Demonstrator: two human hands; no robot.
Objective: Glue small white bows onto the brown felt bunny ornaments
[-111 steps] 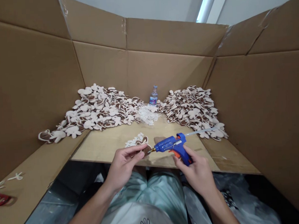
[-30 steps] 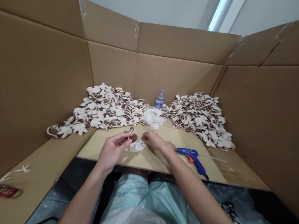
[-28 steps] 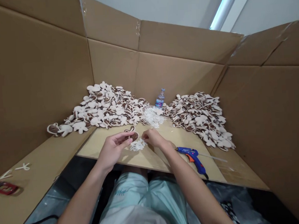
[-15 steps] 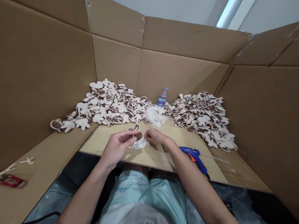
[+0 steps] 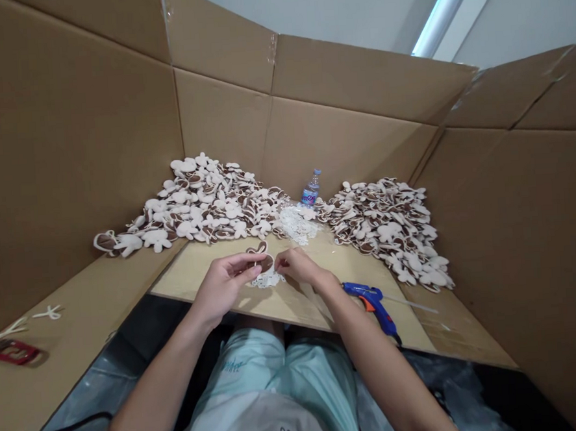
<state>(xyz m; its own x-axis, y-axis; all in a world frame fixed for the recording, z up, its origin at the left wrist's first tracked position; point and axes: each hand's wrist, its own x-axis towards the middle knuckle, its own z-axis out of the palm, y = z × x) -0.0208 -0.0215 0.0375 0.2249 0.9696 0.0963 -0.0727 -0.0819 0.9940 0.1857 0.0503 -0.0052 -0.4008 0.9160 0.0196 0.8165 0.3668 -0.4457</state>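
Note:
Over the middle of the wooden board (image 5: 213, 272), my left hand (image 5: 228, 281) is closed on a brown rabbit-shaped fabric piece (image 5: 266, 263) with pale edging, thumb on one side and fingers on the other. The piece's ears point up and away from me. At its right edge, my right hand (image 5: 295, 265) has its fingertips pinched together; whatever they hold is too small to make out. Small white cut pieces (image 5: 268, 279) lie in a little heap just below the rabbit piece. A blue glue gun (image 5: 371, 298) rests on the board right of my right forearm.
Piles of white-and-brown fabric pieces stand at back left (image 5: 209, 204) and back right (image 5: 386, 219). Between them are a water bottle (image 5: 310, 189) and more white pieces (image 5: 297, 225). At far left lie a red object (image 5: 14, 352) and cream cords (image 5: 49, 313). Cardboard walls (image 5: 350, 114) surround the board.
The view has shifted slightly. Both hands stay almost in place, my left still gripping the rabbit-shaped piece and my right fingers pinched at its right edge.

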